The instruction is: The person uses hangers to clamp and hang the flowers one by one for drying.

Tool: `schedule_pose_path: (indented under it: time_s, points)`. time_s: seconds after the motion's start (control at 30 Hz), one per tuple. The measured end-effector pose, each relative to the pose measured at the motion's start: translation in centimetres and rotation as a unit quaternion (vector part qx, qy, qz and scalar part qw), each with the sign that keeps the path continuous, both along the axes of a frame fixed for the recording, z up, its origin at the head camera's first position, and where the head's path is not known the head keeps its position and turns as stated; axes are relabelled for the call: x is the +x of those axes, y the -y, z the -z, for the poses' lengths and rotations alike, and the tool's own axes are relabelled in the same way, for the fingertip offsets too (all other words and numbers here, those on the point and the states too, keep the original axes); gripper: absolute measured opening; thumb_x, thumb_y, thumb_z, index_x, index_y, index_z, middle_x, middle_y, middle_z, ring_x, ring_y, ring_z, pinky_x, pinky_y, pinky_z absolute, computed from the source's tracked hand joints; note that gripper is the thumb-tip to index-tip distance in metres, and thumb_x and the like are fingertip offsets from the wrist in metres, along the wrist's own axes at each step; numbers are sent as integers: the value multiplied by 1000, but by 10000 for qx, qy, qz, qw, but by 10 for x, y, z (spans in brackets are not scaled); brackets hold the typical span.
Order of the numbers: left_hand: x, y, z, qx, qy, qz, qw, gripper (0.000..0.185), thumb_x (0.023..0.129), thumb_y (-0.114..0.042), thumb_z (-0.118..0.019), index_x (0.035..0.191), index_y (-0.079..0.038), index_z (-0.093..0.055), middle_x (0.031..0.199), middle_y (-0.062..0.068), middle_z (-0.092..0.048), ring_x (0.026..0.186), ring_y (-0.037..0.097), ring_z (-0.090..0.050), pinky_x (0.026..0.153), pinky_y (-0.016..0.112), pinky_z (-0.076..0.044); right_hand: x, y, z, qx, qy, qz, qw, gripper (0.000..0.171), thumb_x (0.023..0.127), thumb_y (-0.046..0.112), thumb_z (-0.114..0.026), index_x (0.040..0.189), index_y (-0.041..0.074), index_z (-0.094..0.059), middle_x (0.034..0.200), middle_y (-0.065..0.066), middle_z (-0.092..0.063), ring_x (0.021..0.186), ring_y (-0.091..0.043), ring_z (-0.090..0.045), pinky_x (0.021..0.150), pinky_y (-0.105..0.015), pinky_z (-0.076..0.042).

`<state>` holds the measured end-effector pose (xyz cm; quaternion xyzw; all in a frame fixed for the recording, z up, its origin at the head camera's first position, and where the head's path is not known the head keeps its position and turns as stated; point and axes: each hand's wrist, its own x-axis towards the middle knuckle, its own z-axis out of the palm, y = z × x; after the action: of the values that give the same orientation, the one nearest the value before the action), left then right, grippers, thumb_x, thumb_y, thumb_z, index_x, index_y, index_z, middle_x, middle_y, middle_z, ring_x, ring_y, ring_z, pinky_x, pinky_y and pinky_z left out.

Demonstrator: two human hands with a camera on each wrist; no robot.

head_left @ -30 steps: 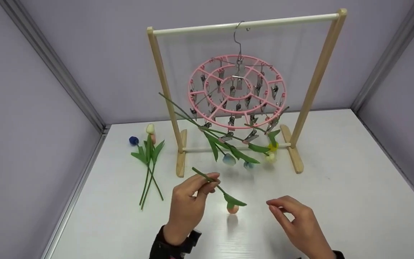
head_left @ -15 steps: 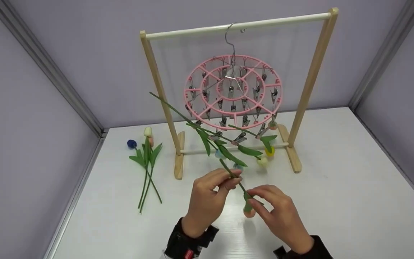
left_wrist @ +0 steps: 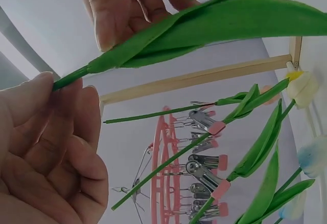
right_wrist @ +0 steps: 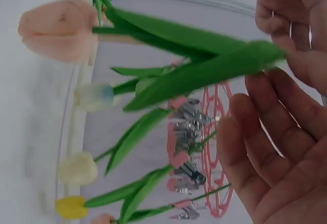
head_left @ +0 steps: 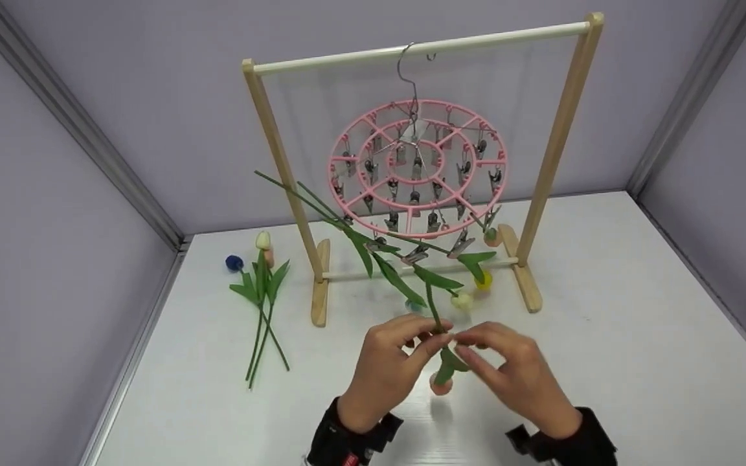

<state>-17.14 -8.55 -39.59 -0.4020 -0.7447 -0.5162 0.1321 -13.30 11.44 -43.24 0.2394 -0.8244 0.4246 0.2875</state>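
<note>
"So, what got lost on your monitor?"

"Mostly stem. The left hand [head_left: 392, 362] pinched the peach tulip [left_wrist: 204, 29] between thumb and fingers, hiding part of it, and my left wrist view missed its bloom entirely."

"And the right hand [head_left: 515, 372]?"

"Fingers bent, close beside the leaves and the left fingertips. I couldn't tell whether they gripped anything."

"Where did the tulip sit?"

"Between both hands, bloom lowest, above the white table [head_left: 638, 323] and in front of the wooden rack [head_left: 563, 129]. I saw a smooth, egg-shaped bloom with a dark speck, and long, pointed, folded leaves."

"Anything else obscured?"

"A blue-and-white tulip [left_wrist: 314, 157] ran off my left wrist frame, and on the table a cream tulip [head_left: 263, 240] half covered another peach bloom [head_left: 269, 259]. Behind, the round pink hanger [left_wrist: 158, 183] carried shiny metal clips [left_wrist: 202, 175] with pink tips."
</note>
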Motion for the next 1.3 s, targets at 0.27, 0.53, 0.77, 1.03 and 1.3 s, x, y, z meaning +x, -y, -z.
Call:
schedule_pose_path:
  time_s: [0.27, 0.53, 0.77, 1.03, 1.3]
  points:
    - [-2, 3, -1, -27, 96, -9, 10000, 15, 89, -23, -63, 98, -16, -71, 87, -9, -67, 72, 1, -57, 57, 18, -45, -92, -74, -47, -363, 1125, 1566, 9806, 22, 91, 12, -60, 109, 0, -66, 101, -14, -67, 87, -23, -62, 70, -20, -50]
    - [2, 7, -1, -129, 87, 50, 9999, 14, 90, -23, -62, 99, -16, -71, 88, -10, -67, 75, 0, -57, 59, 18, -43, -175, -98, -70, -569, 2835, 1282, 9487, 52, 96, 26, -54, 139, 2, -38, 135, -19, -45, 119, -34, -47, 96, -48, -39]
    - [-1, 12, 1, -145, 252, -85, 9995, 12, 89, -25, -64, 98, -22, -71, 88, -17, -65, 76, -5, -57, 59, 17, -44, -193, -99, -65, -1180, 3541, 877, 9236, 40, 94, 28, -58, 126, 6, -53, 112, -17, -58, 92, -24, -54, 77, -35, -44]
    - [-5, 9, -1, -97, 302, -35, 9995, 13, 88, -26, -65, 98, -22, -72, 86, -16, -65, 75, -4, -57, 58, 18, -44, -185, -112, -64, -1629, 3874, -82, 9074, 37, 94, 26, -57, 121, 1, -56, 96, -10, -59, 81, -19, -56, 72, -25, -49]
    - [-8, 9, 2, -115, 345, -37, 9993, 14, 89, -26, -64, 99, -21, -72, 87, -16, -66, 75, -3, -57, 57, 18, -44, -161, -124, -68, -601, 3621, -232, 9299, 34, 90, 27, -62, 115, 3, -64, 104, -15, -66, 93, -27, -65, 77, -29, -51]
